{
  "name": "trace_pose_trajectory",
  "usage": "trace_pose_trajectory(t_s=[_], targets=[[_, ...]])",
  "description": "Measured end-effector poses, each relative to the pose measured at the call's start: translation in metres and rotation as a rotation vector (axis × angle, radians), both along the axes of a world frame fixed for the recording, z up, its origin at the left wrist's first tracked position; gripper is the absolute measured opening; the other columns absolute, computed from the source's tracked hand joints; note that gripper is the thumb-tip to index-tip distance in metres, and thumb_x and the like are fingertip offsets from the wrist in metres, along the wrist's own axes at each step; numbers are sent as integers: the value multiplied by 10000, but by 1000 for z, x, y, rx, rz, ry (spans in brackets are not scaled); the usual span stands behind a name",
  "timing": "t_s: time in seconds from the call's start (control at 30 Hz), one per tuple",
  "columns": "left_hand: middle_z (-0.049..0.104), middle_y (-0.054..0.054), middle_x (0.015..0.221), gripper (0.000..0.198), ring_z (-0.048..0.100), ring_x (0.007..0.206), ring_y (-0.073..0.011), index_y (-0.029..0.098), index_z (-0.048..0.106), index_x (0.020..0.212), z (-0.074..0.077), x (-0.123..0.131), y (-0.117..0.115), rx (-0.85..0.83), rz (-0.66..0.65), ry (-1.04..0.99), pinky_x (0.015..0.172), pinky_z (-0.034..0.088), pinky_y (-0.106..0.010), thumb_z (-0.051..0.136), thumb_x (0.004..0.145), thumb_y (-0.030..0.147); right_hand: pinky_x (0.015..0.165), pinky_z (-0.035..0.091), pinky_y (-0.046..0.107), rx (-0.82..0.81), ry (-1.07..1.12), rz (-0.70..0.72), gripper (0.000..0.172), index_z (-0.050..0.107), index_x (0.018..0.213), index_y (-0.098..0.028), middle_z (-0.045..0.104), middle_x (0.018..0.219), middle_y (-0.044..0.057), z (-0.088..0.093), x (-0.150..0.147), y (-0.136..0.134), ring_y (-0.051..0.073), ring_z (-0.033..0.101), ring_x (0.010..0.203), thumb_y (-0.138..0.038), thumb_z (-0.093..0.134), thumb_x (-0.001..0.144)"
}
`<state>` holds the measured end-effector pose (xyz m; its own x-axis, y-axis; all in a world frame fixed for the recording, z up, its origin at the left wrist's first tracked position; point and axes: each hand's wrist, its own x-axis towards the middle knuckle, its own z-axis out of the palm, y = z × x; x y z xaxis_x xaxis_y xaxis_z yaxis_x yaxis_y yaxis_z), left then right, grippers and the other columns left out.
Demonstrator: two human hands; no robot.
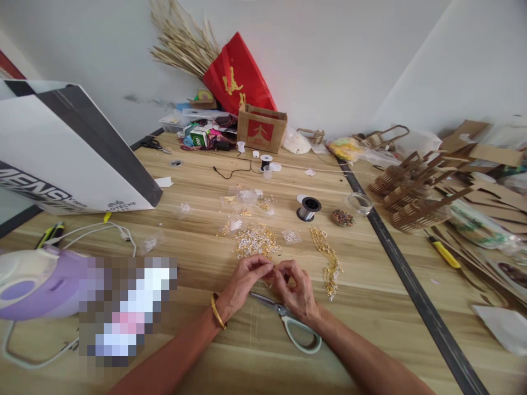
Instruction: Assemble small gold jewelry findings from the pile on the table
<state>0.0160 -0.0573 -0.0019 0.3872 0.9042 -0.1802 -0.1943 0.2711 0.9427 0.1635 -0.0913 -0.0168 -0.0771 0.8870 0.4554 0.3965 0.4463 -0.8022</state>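
The left hand [247, 277] and right hand [297, 291] are pinched closed, contents too small to tell, beside a glittering gold-and-clear bead heap [253, 240].

I see my left hand [249, 274] and right hand [297, 288] nearly meeting, fingertips pinched; scissors [281, 310] lie between the wrists, beads [254, 241] just beyond, toward the table's [230, 362] far edge.

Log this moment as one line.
left hand: pinching; right hand: pinching close alongside; held item: too small to tell; near right hand: scissors; beyond: pile of shiny pieces
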Motion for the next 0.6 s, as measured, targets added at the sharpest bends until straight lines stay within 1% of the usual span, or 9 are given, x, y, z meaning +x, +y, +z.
trace_pose_trajectory(t_s=[0.23,0.4,0.6], targets=[[626,-18,685,221,547,688,-130,121,678,717,1,-1,0,24,-20,30,704,424,-252,690,728,341,473,433,188,-5,-17,-27,35,526,857,-195,588,625,-31,-1,-1,0,88,524,490,-208,514,887],[636,-23,691,235,549,687,-128,116,684,723,1,0,0,-7,-4,14,702,434,-249,716,696,347,483,438,189,-6,-25,-9,24,520,860,-195,597,644,-26,-1,0,-1,89,527,499,-191,514,882],[640,-24,690,246,552,684,-127,114,681,711,4,0,-1,-29,10,6,701,447,-250,735,669,351,475,434,188,-18,-10,4,23,519,861,-197,593,621,-33,-1,-1,-1,88,524,492,-198,515,883]])
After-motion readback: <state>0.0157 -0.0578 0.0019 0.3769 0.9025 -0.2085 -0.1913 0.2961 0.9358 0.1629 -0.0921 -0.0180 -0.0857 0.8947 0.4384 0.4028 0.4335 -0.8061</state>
